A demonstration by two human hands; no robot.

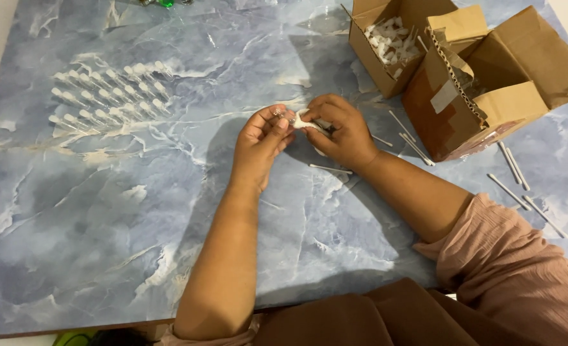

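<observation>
Head view — two hands, left (261,138) and right (338,131), both gripping one small white piece (304,120) — two cardboard boxes (489,83).

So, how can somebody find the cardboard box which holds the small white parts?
Look at the far right corner of the blue marble table, where two cardboard boxes stand. The smaller open box is the left one, and only it shows a heap of small white parts inside.
</observation>
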